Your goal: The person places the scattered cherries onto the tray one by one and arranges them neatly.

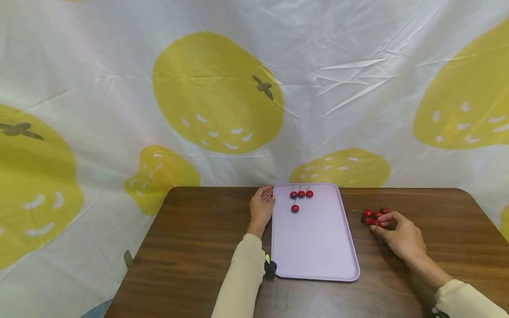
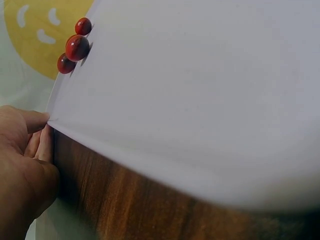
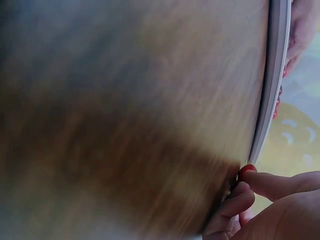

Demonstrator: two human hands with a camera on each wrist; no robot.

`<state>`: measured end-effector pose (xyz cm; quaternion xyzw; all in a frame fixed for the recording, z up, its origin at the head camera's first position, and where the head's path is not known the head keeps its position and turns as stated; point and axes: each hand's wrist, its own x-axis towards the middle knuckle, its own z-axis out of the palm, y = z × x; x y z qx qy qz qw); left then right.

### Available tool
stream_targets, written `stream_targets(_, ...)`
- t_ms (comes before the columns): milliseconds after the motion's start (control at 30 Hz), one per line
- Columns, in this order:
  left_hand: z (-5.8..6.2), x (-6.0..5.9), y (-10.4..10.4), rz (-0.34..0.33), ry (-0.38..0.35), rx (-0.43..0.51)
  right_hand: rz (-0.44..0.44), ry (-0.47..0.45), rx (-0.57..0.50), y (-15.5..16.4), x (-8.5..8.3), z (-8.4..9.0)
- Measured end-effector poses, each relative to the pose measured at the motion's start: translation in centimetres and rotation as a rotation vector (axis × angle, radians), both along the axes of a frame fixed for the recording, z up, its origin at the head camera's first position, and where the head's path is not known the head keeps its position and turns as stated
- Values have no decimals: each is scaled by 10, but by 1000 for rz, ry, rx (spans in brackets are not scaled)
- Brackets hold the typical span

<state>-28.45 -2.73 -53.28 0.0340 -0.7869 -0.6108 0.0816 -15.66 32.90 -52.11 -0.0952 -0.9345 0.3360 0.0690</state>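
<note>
A pale purple tray (image 1: 314,247) lies on the wooden table, and my left hand (image 1: 261,207) grips its far left corner. In the left wrist view, fingers (image 2: 35,120) sit at the tray's rim. Three red cherries (image 1: 301,194) form a row near the tray's far end, stems pointing away, and one more cherry (image 1: 295,209) is below the leftmost. To the right of the tray, my right hand (image 1: 403,236) pinches a cherry (image 3: 246,171) between thumb and fingers. It is at a small pile of cherries (image 1: 367,213), partly hidden by the fingers.
The brown wooden table (image 1: 199,247) extends on both sides of the tray. Behind it hangs a white cloth (image 1: 318,110) with yellow fruit prints. A small dark object with a yellow mark (image 1: 270,267) is at my left sleeve, beside the tray's near left corner.
</note>
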Motion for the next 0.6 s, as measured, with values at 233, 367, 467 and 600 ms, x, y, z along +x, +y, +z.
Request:
stream_targets(233, -1, 0, 0, 6, 24, -6, -1, 32, -4, -1, 5, 4)
stream_targets(367, -2, -1, -1, 9, 26, -6, -2, 38, -22, -7, 7, 10)
stream_targets(467, -2, -1, -1, 7, 18, -6, 1, 62, -40, -14, 7, 15)
stream_targets(600, -1, -1, -1, 3, 10, -11, 4, 119, -56, -27, 5, 20)
